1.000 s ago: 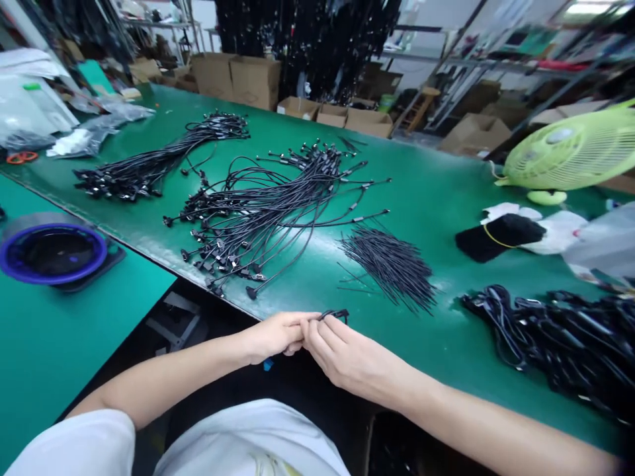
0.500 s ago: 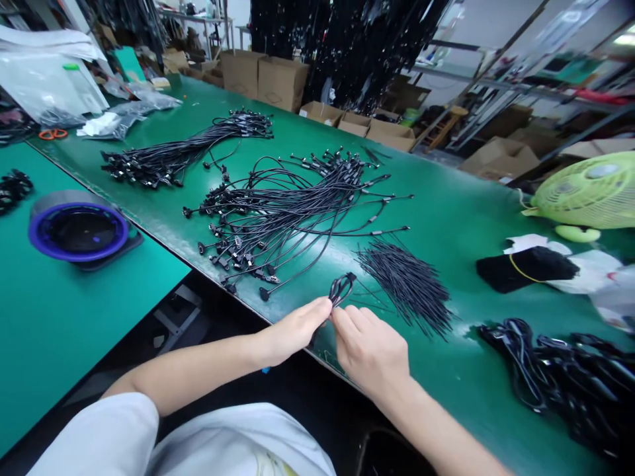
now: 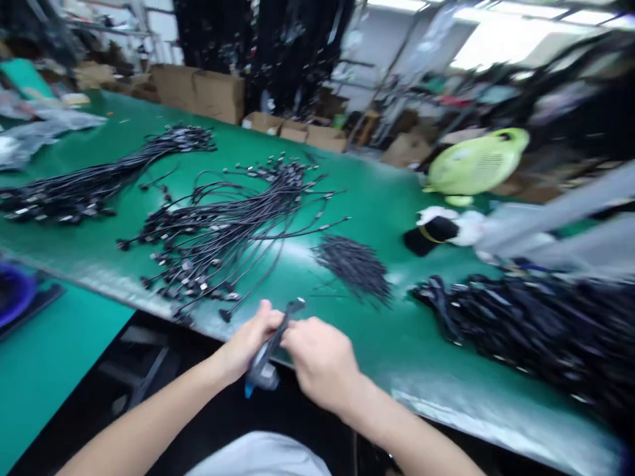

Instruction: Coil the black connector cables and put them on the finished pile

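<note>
My left hand (image 3: 248, 344) and my right hand (image 3: 320, 357) meet at the near edge of the green table (image 3: 407, 330). Both are closed on a short coiled black cable (image 3: 278, 334) held between them, blurred by motion. Just beyond the hands lies a spread pile of black cables with connectors (image 3: 223, 225). A small heap of thin black ties (image 3: 354, 264) lies to the right of that pile.
A second bundle of cables (image 3: 89, 178) lies at the far left. A big heap of coiled cables (image 3: 536, 324) fills the right. A light green fan (image 3: 473, 165), a black-and-white cloth bundle (image 3: 436, 228) and cardboard boxes (image 3: 198, 92) stand behind. A blue ring (image 3: 12, 291) sits on the lower left table.
The view has swung to the right and blurred. My hands have drawn back toward the table's near edge, and the cable loop now lies stretched between them instead of sticking up.
</note>
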The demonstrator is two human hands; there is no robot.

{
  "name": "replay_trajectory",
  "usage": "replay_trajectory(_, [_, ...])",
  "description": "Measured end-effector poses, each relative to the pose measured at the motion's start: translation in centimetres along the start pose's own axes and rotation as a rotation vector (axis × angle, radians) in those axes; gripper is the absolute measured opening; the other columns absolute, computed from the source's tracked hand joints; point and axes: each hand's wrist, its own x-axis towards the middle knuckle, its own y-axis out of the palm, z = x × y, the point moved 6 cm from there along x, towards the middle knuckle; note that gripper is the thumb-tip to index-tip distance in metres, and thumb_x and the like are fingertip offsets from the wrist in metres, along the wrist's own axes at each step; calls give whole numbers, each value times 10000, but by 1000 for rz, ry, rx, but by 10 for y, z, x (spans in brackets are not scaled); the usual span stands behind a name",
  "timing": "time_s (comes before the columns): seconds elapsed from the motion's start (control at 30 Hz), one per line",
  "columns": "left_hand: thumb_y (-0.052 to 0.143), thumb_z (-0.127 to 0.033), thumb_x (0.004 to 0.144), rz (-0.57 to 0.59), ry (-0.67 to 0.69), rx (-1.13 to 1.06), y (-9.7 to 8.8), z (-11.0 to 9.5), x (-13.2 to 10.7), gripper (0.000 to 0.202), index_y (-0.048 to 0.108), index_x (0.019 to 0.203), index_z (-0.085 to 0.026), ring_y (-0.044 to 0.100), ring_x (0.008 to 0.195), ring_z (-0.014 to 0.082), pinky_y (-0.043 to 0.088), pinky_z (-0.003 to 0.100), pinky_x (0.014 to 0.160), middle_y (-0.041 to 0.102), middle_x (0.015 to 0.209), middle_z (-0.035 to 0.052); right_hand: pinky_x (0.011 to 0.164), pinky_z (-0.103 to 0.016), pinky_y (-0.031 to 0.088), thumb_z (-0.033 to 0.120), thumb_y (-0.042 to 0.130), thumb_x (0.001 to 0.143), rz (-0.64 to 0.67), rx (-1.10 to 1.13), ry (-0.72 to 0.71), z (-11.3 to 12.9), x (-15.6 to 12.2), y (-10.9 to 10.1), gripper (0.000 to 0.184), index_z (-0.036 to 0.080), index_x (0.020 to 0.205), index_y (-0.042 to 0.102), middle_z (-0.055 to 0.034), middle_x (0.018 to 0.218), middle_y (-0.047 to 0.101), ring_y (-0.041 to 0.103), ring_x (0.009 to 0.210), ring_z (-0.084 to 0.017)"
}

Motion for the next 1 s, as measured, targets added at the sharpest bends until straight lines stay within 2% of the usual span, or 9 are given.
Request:
replay_trajectory(0.13, [355,-659,911,-84,122,106,-12,-20,-6,667,746,663,-178,577,853,218,482,340,823,635,864,86,591,-272,322,170,436,927,141,11,112,-15,-4,24,229,200,728,545,11,677,576,430,609,-136])
replay_trajectory(0.23, [549,-569,862,-97,249,334,-12,-24,-10,491,727,601,-194,575,771,199,503,319,740,601,832,75,591,-254,336,191,477,933,112,5,273,-41,-5,18,218,200,727,546,25,671,570,454,624,-125])
replay_trajectory(0.3, [636,-516,821,-221,280,388,-14,-17,-8,317,757,831,-224,603,943,228,518,322,831,614,1013,76,613,-252,356,215,464,955,42,1,326,-48,-5,9,230,199,746,559,17,694,586,477,650,-126])
replay_trajectory(0.37, [611,-503,846,-296,252,358,-12,-5,-3,397,680,1148,-256,556,1178,256,482,362,991,566,1272,81,638,-260,371,237,411,983,-37,-11,333,-47,-5,3,273,195,771,578,-3,706,596,489,671,-135])
replay_trajectory(0.53, [453,-446,955,-17,292,425,24,13,2,613,322,1495,-188,352,1426,277,272,455,1192,385,1532,146,681,-283,378,270,358,997,-175,139,384,-44,-9,-3,329,185,786,596,-33,715,598,498,693,-151])
replay_trajectory(0.7, [403,-370,985,56,413,775,34,20,-1,740,-19,1559,-171,215,1487,290,244,496,1197,189,1611,203,572,-243,371,352,397,964,-15,814,731,-58,-26,28,334,198,673,449,26,625,466,433,576,-109])
replay_trajectory(0.77, [405,-338,985,74,482,874,37,21,-1,777,-109,1549,-189,201,1490,302,261,519,1185,167,1613,216,519,-240,357,375,348,969,18,916,802,-54,-34,35,357,209,655,395,37,590,397,376,529,-108])
replay_trajectory(0.9, [512,-336,943,67,620,1020,45,16,-1,890,-134,1544,-221,109,1503,337,219,580,1182,114,1623,218,795,-310,469,385,378,967,-54,694,691,-46,-39,25,260,190,936,548,-48,900,605,568,850,-170])
replay_trajectory(1.0, [630,-431,866,134,549,904,45,15,3,940,34,1562,-222,132,1497,354,213,573,1188,162,1619,202,787,-281,472,343,312,1007,-7,657,706,-55,-46,27,295,191,973,562,-33,894,647,607,834,-155])
